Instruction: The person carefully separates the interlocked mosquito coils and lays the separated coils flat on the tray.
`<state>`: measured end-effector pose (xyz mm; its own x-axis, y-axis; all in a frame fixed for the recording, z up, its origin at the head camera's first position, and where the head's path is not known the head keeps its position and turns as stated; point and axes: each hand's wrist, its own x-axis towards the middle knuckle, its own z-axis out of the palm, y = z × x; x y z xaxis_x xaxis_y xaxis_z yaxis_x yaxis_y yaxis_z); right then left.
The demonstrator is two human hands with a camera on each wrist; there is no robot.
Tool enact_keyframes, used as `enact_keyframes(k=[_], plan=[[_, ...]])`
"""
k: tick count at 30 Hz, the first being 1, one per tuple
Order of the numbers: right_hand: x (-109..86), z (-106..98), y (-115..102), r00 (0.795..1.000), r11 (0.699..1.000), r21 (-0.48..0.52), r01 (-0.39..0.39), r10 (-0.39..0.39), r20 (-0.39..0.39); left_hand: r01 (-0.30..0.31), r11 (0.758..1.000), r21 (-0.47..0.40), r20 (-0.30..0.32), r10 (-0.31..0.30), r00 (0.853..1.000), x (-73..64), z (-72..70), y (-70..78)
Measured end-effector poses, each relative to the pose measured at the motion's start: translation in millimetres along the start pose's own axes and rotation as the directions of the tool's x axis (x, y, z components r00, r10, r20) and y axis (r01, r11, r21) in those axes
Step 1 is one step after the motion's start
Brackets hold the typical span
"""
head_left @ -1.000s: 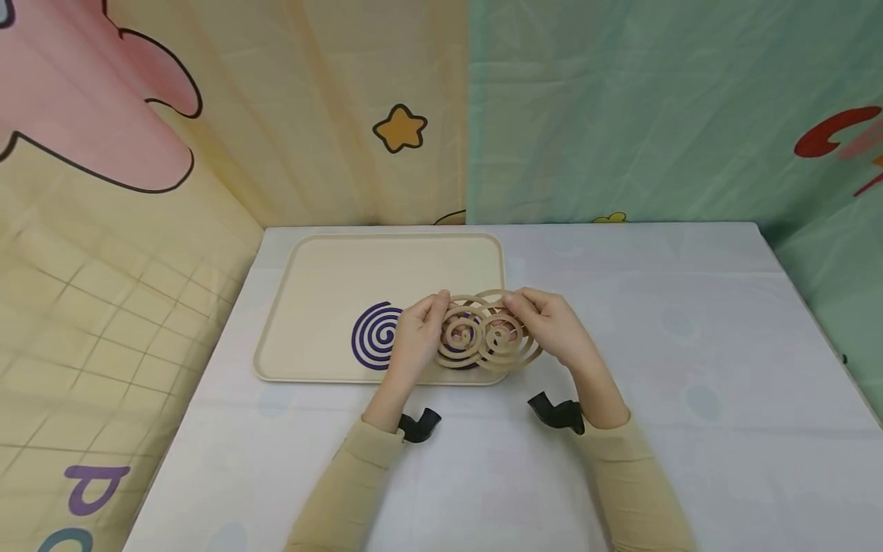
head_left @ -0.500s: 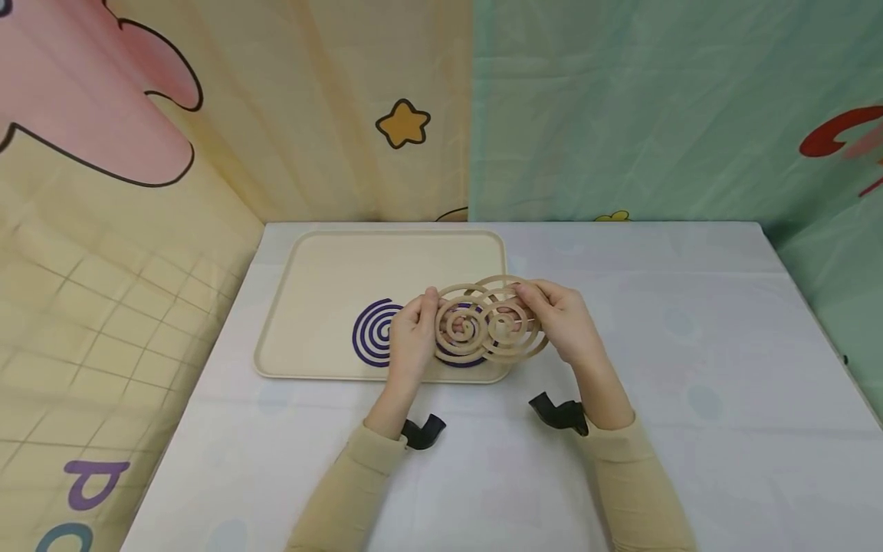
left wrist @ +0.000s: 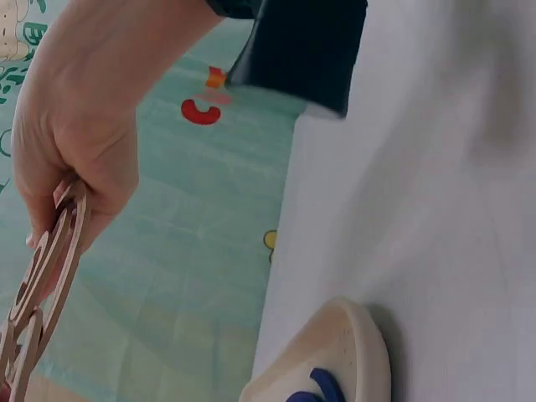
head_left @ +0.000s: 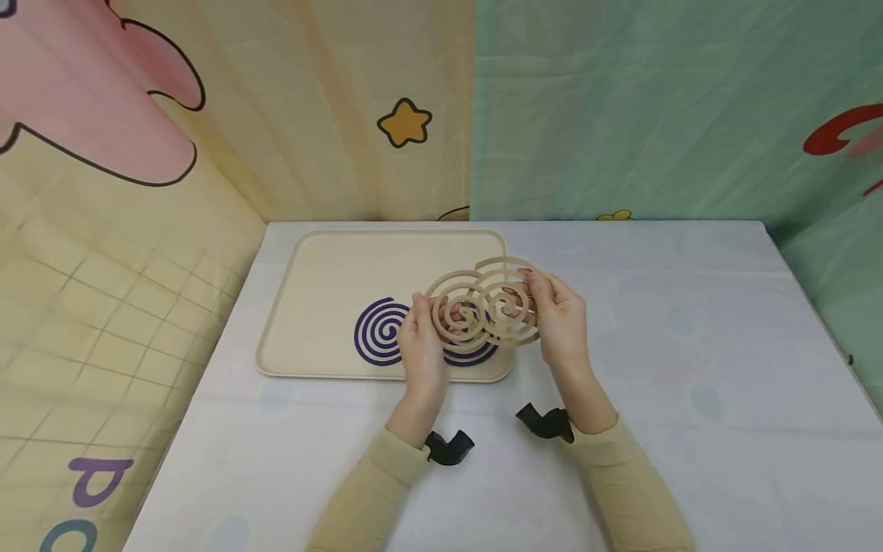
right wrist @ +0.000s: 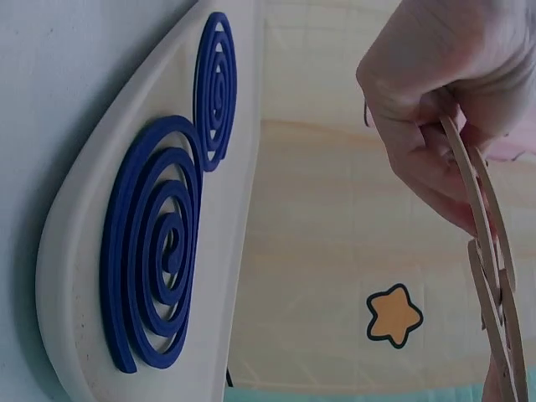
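In the head view, two tan spiral mosquito coils are held up above the tray's right end, overlapping each other. My left hand (head_left: 422, 349) pinches the left tan coil (head_left: 466, 315) at its outer edge, thumb on top. At the far edge of the right tan coil (head_left: 507, 307), my right hand (head_left: 567, 326) grips with thumb and fingers. The left wrist view shows the right hand (left wrist: 79, 138) and the tan coils edge-on; the right wrist view shows the left hand (right wrist: 444, 92) likewise. Below lie two blue mosquito coils, one left (head_left: 390, 332) and one right (head_left: 471, 359), partly hidden.
A cream tray (head_left: 338, 264) lies on the white-covered table (head_left: 662, 330), bearing the blue coils. Black curved mounts stick out from the left wrist (head_left: 450, 448) and right wrist (head_left: 545, 422). Printed curtains (head_left: 586, 107) stand behind the table and at both sides.
Both hands have turned at the wrists. The tan coils have moved up in the head view, the right one more, and more of the right blue coil's lower edge shows.
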<state>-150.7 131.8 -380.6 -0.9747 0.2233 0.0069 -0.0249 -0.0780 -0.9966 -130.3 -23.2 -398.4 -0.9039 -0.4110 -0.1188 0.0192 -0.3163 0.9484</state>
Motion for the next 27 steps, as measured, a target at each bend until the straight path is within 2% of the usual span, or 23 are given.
enact_keyframes(k=[4,8,11,13,16,18,20,21,23,25,27], plan=[[-1.1,2.3,2.9,0.998,0.998,0.065,0.026,-0.023,-0.055,0.011,0.990,-0.143,-0.069,-0.021,0.997,-5.8,8.8,-2.8],[-2.4,6.0,3.5,0.995,0.985,0.173,0.029,-0.011,-0.104,-0.012,0.980,-0.199,-0.104,-0.009,0.995,-10.1,15.6,-3.3],[-3.1,10.6,3.8,0.991,0.961,0.275,-0.006,0.043,-0.129,-0.007,0.973,-0.230,-0.109,-0.019,0.994,-11.0,18.0,-3.2],[-2.6,12.1,4.1,0.990,0.947,0.319,-0.045,0.086,-0.115,0.007,0.968,-0.250,-0.103,-0.034,0.994,-9.9,17.7,-3.8],[0.9,7.8,3.1,0.988,0.952,0.279,-0.126,0.146,-0.050,0.038,0.972,-0.230,-0.058,-0.052,0.997,-5.4,13.5,-5.4],[6.0,-0.2,2.2,0.984,0.966,0.188,-0.179,0.178,0.024,0.070,0.985,-0.155,0.018,-0.068,0.998,0.4,7.6,-6.2],[11.3,-9.6,1.0,0.973,0.976,0.066,-0.209,0.200,0.118,0.092,0.996,0.005,0.106,-0.092,0.990,6.3,-0.3,-5.3],[13.7,-14.3,0.2,0.963,0.977,-0.006,-0.212,0.210,0.169,0.089,0.990,0.106,0.146,-0.104,0.984,9.3,-4.4,-4.1],[17.7,-22.0,-0.5,0.936,0.974,-0.139,-0.180,0.213,0.281,0.046,0.951,0.305,0.231,-0.121,0.965,15.1,-12.2,-0.6],[19.6,-26.9,-2.0,0.895,0.958,-0.259,-0.123,0.220,0.388,-0.027,0.879,0.476,0.313,-0.140,0.939,20.0,-18.4,4.4],[20.8,-29.9,-1.3,0.856,0.937,-0.345,-0.054,0.222,0.467,-0.102,0.812,0.575,0.402,-0.172,0.899,24.3,-22.1,9.4]])
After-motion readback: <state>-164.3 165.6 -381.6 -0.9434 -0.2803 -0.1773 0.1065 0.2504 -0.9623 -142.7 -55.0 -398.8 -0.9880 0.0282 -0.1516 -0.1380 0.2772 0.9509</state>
